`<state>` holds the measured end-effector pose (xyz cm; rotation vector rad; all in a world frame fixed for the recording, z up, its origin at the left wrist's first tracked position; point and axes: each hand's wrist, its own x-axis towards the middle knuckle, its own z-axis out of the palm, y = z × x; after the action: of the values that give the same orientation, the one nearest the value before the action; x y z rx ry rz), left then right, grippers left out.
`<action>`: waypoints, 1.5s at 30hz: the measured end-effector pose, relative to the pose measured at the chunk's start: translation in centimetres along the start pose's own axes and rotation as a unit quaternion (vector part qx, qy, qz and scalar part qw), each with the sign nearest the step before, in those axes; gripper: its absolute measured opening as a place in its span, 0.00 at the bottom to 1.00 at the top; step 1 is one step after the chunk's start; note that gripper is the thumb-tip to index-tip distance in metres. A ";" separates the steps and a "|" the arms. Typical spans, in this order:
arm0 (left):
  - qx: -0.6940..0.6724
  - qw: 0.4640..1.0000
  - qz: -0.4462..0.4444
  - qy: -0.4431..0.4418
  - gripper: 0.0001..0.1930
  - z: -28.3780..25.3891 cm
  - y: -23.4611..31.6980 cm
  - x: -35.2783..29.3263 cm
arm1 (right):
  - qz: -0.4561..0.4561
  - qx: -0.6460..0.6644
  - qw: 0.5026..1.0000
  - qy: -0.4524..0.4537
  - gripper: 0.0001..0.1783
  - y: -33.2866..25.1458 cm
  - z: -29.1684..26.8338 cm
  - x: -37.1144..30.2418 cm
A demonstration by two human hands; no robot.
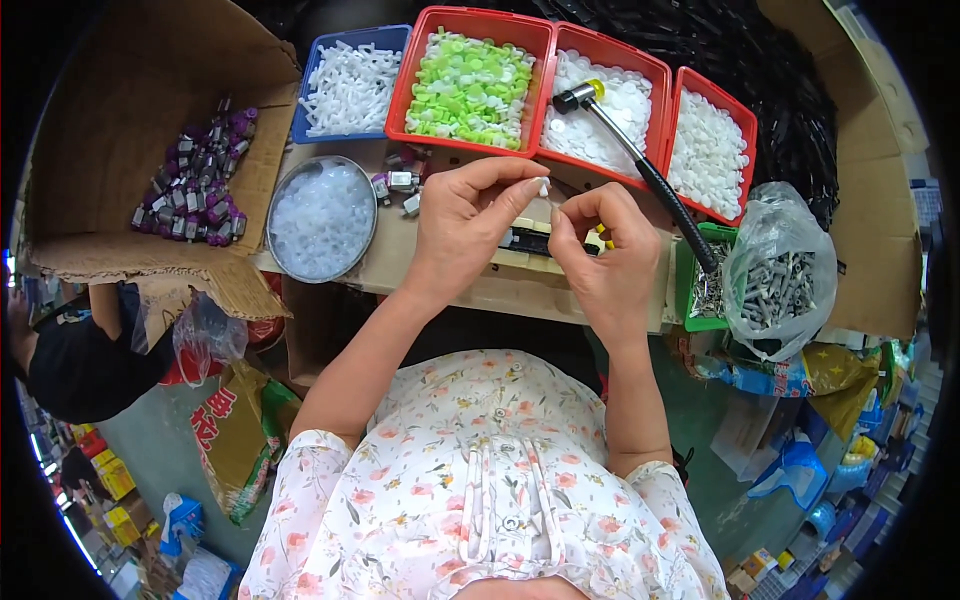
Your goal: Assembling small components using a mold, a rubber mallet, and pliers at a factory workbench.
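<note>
Over the front of the workbench point(480, 290), my left hand point(450, 225) pinches a small white plastic part point(543, 187) between thumb and forefinger. Close to its right, my right hand point(618, 250) has thumb and forefinger nearly together just below that part. Whatever the right fingertips may hold is too small to make out. Beneath and between both hands lies a black elongated piece point(530, 240), partly hidden by the fingers. Several small motors point(402, 181) with silver bodies and purple ends lie on the bench just left of my left hand.
Along the back stand a blue bin point(302, 122) and red bins point(397, 110) of small plastic parts. A hammer point(640, 160) leans across them at right. A round tin point(375, 215) and a carton point(270, 185) of motors stand left; a green tray point(690, 300) and plastic bag point(785, 215) right.
</note>
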<state>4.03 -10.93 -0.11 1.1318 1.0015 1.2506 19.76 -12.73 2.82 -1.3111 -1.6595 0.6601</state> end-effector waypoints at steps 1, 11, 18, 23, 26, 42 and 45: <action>0.003 1.000 -0.003 -0.002 0.10 0.1 0.0 -0.2 | 0.000 -0.001 1.000 0.000 0.05 0.0 0.0 0.0; 0.132 0.977 0.163 0.039 0.07 0.8 -0.3 -0.4 | 0.019 0.016 1.000 0.005 0.05 0.6 -0.2 -0.6; 0.103 0.988 0.111 0.023 0.08 1.1 -0.6 -1.4 | 0.015 0.048 0.999 0.008 0.07 1.0 -0.3 -1.0; -0.045 0.999 0.004 0.007 0.08 0.6 -1.0 -1.5 | 0.029 0.123 0.992 -0.009 0.05 1.8 -0.6 -1.0; -0.075 0.997 -0.019 -0.001 0.09 0.4 -1.2 -1.8 | 0.040 0.147 0.988 -0.006 0.02 2.2 -0.6 -0.8; -0.023 0.996 0.031 -0.076 0.15 -1.0 -1.5 -2.6 | -0.086 0.045 0.994 -0.044 0.05 2.1 -0.1 -1.1; 0.006 0.997 0.014 -0.080 0.16 -1.2 -1.5 -2.7 | -0.091 0.036 0.994 -0.048 0.06 2.3 0.0 -1.3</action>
<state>2.93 -13.54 -1.88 1.2389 0.8772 1.1564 20.85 -13.32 0.49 -1.0773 -1.7900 0.6759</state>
